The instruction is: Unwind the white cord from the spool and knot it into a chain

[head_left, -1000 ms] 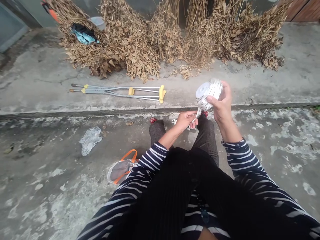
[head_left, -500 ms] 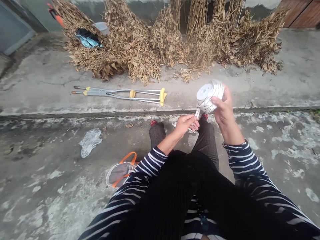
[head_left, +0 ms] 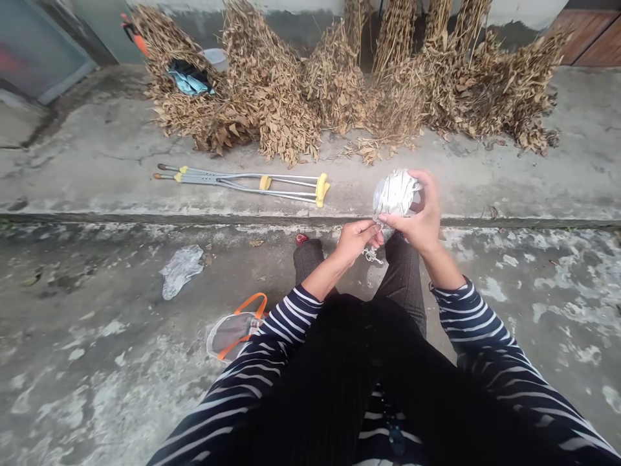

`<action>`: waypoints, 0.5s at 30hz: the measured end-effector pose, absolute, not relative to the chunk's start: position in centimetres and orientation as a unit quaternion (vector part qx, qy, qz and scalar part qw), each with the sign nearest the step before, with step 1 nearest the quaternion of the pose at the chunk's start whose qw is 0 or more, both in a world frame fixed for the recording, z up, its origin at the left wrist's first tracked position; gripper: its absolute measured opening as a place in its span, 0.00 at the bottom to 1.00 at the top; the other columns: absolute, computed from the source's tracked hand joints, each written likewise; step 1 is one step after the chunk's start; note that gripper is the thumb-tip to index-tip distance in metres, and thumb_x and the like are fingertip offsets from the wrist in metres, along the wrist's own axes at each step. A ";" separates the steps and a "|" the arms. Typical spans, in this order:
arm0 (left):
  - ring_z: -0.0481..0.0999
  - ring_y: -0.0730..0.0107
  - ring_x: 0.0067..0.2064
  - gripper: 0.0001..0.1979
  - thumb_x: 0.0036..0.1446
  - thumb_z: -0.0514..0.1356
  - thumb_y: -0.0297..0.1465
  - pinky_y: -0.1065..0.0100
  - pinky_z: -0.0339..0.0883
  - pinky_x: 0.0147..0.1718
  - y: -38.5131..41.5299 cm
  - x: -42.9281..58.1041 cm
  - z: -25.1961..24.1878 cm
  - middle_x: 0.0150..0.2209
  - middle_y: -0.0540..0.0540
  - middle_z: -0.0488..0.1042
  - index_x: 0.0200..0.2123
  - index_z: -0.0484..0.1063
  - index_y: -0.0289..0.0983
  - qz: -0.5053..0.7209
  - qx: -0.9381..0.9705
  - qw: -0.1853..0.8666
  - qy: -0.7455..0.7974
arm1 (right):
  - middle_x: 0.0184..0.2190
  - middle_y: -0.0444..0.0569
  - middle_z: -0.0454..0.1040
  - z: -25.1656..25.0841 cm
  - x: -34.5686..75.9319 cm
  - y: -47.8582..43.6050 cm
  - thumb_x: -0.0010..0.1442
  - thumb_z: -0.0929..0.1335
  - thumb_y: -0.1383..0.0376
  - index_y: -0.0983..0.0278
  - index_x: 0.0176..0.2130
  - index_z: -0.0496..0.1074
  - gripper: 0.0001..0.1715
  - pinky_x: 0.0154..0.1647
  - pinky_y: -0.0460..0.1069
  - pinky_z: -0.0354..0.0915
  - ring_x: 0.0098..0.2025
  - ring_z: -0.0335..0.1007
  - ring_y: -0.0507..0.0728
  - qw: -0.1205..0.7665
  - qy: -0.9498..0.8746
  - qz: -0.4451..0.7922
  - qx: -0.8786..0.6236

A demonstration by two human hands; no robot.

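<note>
A white spool [head_left: 396, 192] wound with thin white strip is held up in front of me, its flat side turned to the left. My right hand [head_left: 423, 213] is wrapped round its right side, the thumb below it near the other hand. Just below and left of the spool, my left hand [head_left: 358, 239] pinches the white strip, its fingertips close to my right thumb. Loose white strip [head_left: 371, 255] hangs or lies beneath my left hand, between my legs.
Crutches [head_left: 272, 184] lie on the concrete step [head_left: 121, 194]. Dried plants [head_left: 286, 97] lean along the wall. A clear plastic bag [head_left: 182, 270] and a bag with orange handles [head_left: 233, 333] are on the ground to the left.
My right hand has moved down and left with the spool, which has turned. The two hands are now closer together, and the view has shifted slightly.
</note>
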State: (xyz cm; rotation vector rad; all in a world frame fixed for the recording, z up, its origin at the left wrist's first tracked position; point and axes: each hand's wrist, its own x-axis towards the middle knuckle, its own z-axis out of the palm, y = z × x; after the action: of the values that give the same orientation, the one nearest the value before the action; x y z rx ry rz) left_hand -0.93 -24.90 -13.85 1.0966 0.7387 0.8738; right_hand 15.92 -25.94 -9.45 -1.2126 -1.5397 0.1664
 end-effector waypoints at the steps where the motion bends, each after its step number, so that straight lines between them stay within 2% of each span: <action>1: 0.75 0.73 0.25 0.22 0.53 0.71 0.47 0.71 0.69 0.26 -24.9 -1.0 -13.6 0.24 0.47 0.76 0.28 0.77 0.32 0.387 0.478 0.721 0.319 | 0.61 0.57 0.64 -9.0 15.7 -25.9 0.49 0.77 0.38 0.57 0.62 0.65 0.51 0.54 0.67 0.75 0.64 0.64 0.69 0.547 -0.665 0.053 -0.505; 4: 0.76 0.71 0.25 0.26 0.49 0.73 0.51 0.73 0.62 0.19 -24.6 -1.1 -12.9 0.24 0.47 0.76 0.33 0.77 0.32 0.371 0.442 0.760 0.300 | 0.62 0.57 0.64 -7.8 15.4 -25.6 0.51 0.76 0.37 0.56 0.63 0.64 0.50 0.57 0.70 0.73 0.65 0.62 0.70 0.527 -0.707 0.013 -0.471; 7: 0.78 0.68 0.27 0.25 0.47 0.74 0.49 0.74 0.59 0.17 -24.2 -1.3 -12.2 0.27 0.44 0.78 0.33 0.77 0.31 0.363 0.419 0.780 0.289 | 0.62 0.57 0.64 -7.0 15.4 -24.9 0.54 0.74 0.37 0.56 0.65 0.63 0.49 0.62 0.73 0.67 0.67 0.60 0.71 0.511 -0.745 -0.015 -0.428; 12: 0.81 0.65 0.36 0.15 0.53 0.72 0.39 0.73 0.67 0.23 -23.4 -1.4 -12.2 0.35 0.41 0.81 0.32 0.78 0.33 0.385 0.400 0.765 0.328 | 0.62 0.56 0.63 -6.5 15.5 -23.8 0.57 0.71 0.35 0.54 0.66 0.62 0.48 0.67 0.75 0.61 0.67 0.60 0.71 0.495 -0.781 -0.045 -0.377; 15: 0.79 0.66 0.34 0.10 0.55 0.69 0.32 0.69 0.71 0.30 -22.2 -1.2 -12.4 0.31 0.43 0.81 0.27 0.77 0.32 0.409 0.460 0.689 0.384 | 0.63 0.55 0.62 -5.9 15.6 -23.4 0.58 0.69 0.33 0.53 0.66 0.64 0.47 0.69 0.74 0.59 0.68 0.58 0.72 0.466 -0.805 -0.042 -0.364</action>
State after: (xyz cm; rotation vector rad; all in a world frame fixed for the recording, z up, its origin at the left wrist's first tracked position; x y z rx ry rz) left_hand -1.16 -22.22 -12.40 1.0287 0.8585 0.9143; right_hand 15.59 -23.39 -5.88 -0.8929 -1.9763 -0.1041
